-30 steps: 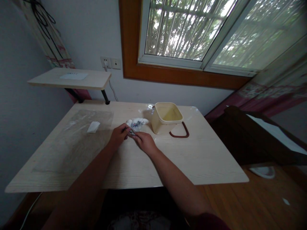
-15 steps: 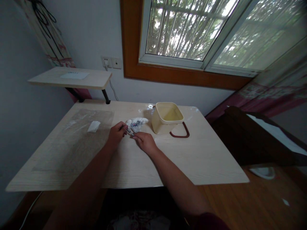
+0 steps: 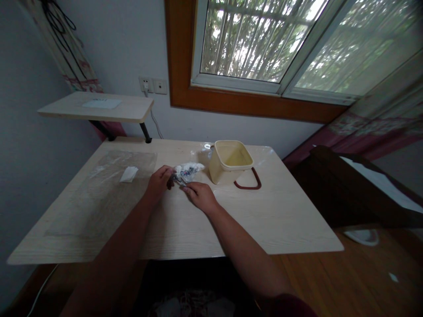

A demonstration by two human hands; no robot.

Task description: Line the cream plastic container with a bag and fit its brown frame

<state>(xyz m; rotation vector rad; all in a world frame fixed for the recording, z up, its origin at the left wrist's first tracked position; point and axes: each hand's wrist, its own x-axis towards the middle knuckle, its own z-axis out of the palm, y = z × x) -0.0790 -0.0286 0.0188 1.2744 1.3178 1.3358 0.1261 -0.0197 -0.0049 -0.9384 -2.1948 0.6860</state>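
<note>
A crumpled white plastic bag [image 3: 190, 171] with blue print lies on the table, its near end gathered between my two hands. My left hand [image 3: 160, 179] is closed at the left of that end, with something dark and small at its fingertips that I cannot make out. From the right, my right hand [image 3: 199, 194] pinches the bag's near edge. Just beyond the bag to the right stands a cream square bucket [image 3: 228, 169], open at the top. Its brown handle [image 3: 247, 188] rests down on the table.
A clear plastic sheet [image 3: 95, 198] covers the table's left part, with a small white packet [image 3: 128, 174] on it. At the back left a raised shelf [image 3: 66, 105] stands on black legs and carries a sheet of paper [image 3: 102, 103]. The table [image 3: 264, 220] ends near my body.
My left hand has turned and shifted slightly left, its fingertips now pointing lower. My right hand, the bucket and the bag have stayed almost in place.
</note>
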